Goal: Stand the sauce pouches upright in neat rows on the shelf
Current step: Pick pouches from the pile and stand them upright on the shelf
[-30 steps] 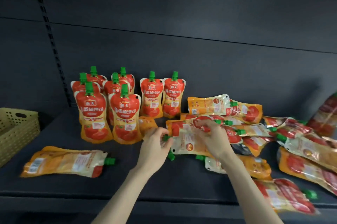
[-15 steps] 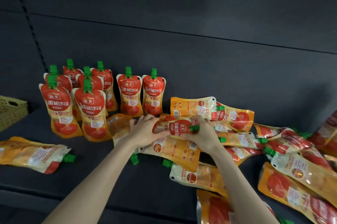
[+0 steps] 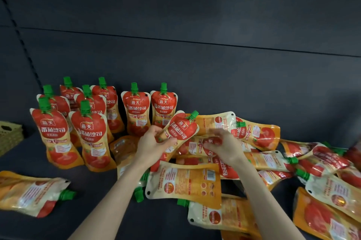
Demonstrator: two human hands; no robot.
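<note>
Dark grey shelf (image 3: 93, 216), seen from the front. Left hand (image 3: 151, 143): fingers and thumb are curled round the lower half of a red-and-orange spouted sauce pouch (image 3: 181, 128) with a green cap. It is held above the shelf and tilted, cap pointing up and to the right. Right hand (image 3: 224, 147): fingers are bent over a heap of lying pouches (image 3: 263, 163) on the right, and blur hides whether they grip one. Eight standing pouches (image 3: 136, 112) form rows at the back left, labels forward. One lone pouch (image 3: 29, 192) lies flat at the front left. A pale yellow perforated plastic basket (image 3: 8, 136) sits at the left edge.
</note>
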